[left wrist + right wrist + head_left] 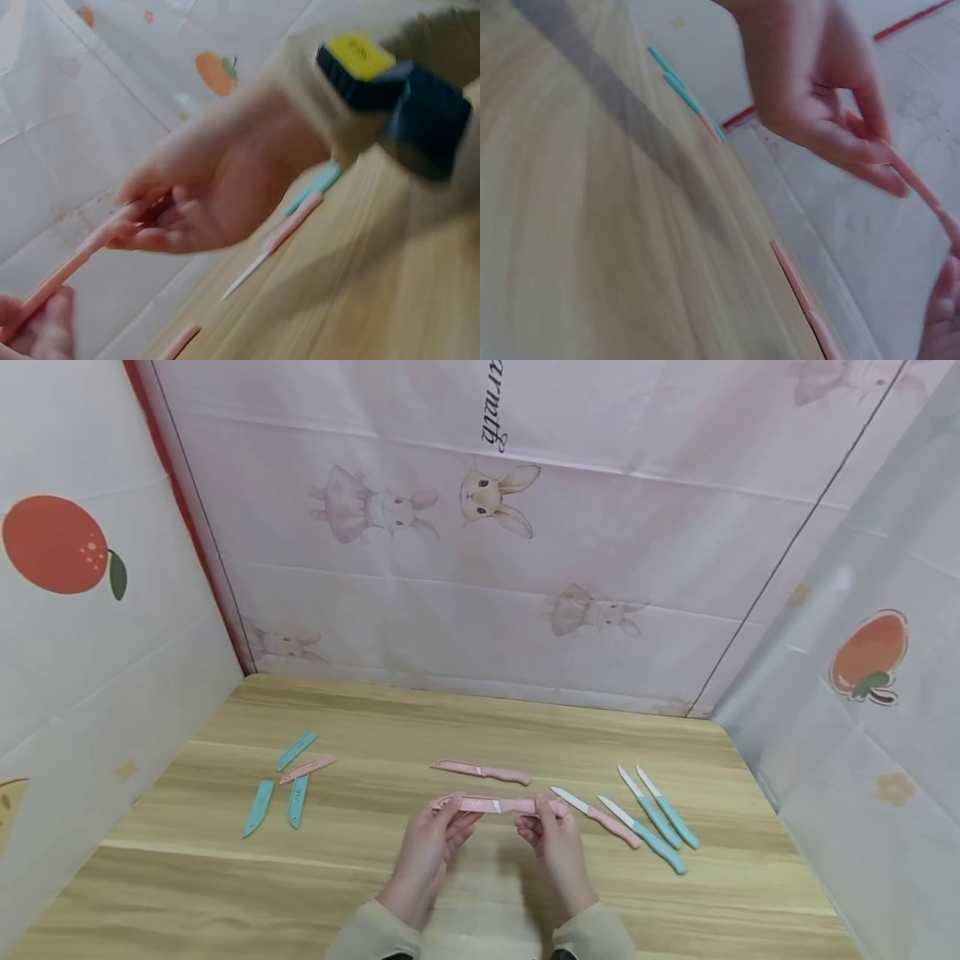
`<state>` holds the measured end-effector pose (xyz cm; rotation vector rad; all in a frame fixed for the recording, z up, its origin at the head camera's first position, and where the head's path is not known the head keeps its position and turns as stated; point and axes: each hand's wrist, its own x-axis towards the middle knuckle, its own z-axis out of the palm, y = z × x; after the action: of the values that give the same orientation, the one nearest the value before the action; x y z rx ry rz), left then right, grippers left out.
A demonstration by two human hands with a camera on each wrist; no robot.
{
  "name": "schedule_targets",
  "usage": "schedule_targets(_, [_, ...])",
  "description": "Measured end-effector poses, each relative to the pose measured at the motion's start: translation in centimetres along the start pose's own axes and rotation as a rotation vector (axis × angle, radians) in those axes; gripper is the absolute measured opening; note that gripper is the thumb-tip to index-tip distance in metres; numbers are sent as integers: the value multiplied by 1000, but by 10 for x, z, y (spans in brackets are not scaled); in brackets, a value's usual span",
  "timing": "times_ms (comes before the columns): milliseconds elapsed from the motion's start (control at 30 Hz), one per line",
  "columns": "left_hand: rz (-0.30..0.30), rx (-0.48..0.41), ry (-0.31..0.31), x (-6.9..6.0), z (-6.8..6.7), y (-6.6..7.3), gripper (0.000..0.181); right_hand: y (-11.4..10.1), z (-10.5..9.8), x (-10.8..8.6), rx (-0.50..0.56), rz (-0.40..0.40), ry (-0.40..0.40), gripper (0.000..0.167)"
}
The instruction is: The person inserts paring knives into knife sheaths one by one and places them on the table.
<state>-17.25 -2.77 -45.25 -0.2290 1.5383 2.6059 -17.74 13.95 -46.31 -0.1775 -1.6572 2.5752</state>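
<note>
Both hands hold one pink paring knife up over the table, its pink sheath (480, 805) covering most of the blade. A short white strip of blade shows between sheath and handle (517, 807). My left hand (431, 847) pinches the sheath near its tip, thumb on the near side. At the other end, my right hand (558, 847) grips the knife's handle between thumb and fingers. Just beyond lies another pink knife (504, 774) in its sheath. To the right of my right hand rests a bare pink knife (615, 828), its white blade pointing up and left.
Three teal knives (660, 847) with bare white blades lie at the right. On the left are three teal sheaths (258, 808) and a pink sheath (318, 764), which touches or overlaps some of them. Printed cloth walls (450, 635) bound the wooden table (187, 893).
</note>
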Motion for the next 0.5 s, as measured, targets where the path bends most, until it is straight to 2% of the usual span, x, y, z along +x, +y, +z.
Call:
schedule_targets(33, [-16,20,-24,2,-4,2,34,-2,-2,1,-11,19,-12,11])
schedule_targets(100, [-44,67,-58,8,-10,8,33,-5,-7,6,-58,47,-28,17])
schedule_targets(200, [-59,145,-83,18,-18,15,29,-15,-14,12,-215,58,-46,34])
schedule_targets(333, [-54,245,-80,33,-28,21,25,-25,-21,19,-465,42,-80,39])
schedule_targets(500, [-57,316,-77,44,-38,28,24,-27,-26,25,-689,4,-130,36])
